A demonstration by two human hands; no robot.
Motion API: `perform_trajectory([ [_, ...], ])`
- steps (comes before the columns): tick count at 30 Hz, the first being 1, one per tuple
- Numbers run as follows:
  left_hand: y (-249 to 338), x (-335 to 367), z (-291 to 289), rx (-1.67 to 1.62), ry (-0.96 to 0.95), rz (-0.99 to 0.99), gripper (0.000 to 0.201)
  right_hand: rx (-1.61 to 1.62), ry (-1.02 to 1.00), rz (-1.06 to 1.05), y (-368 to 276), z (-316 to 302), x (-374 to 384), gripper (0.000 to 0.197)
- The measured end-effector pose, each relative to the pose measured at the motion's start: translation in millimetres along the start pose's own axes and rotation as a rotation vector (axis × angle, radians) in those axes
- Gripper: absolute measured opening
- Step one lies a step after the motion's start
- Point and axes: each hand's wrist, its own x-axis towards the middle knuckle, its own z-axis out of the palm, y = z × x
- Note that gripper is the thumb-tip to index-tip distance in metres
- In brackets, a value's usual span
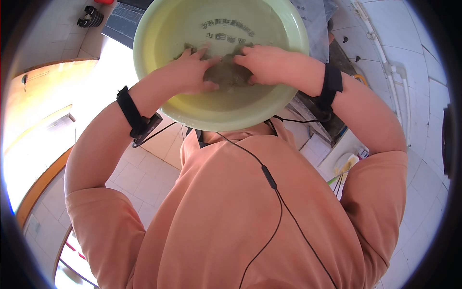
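A dark grey-brown, soft thing, perhaps cloth, lies under water in a pale green round basin. The water is cloudy, so its kind does not show clearly. My left hand reaches in from the left with its fingers spread over one side of it; the thumb points toward my right hand. Opposite, my right hand has bent fingers and thumb around the other edge of the dark thing. Both hands are partly under water, and some fingertips are blurred by it.
A dark box-like object stands beyond the basin's left rim, and a clear plastic bag lies at its right. Black bands with cables sit on both forearms. A cable hangs down the orange shirt. White pipes run along the tiled right wall.
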Motion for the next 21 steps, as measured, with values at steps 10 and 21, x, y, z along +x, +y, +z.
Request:
perform_trajectory([
  [10, -17.6, 13.5, -25.7, -0.129, -0.237, -0.044, 0.047, 0.111, -0.144, 0.144, 4.0, -14.1, -0.2, 0.052],
  [21, -26.5, 14.1, -26.5, -0.155, 0.301, 0.126, 0.037, -0.162, 0.513, -0.236, 16.0, -5.5, 0.4, 0.046],
])
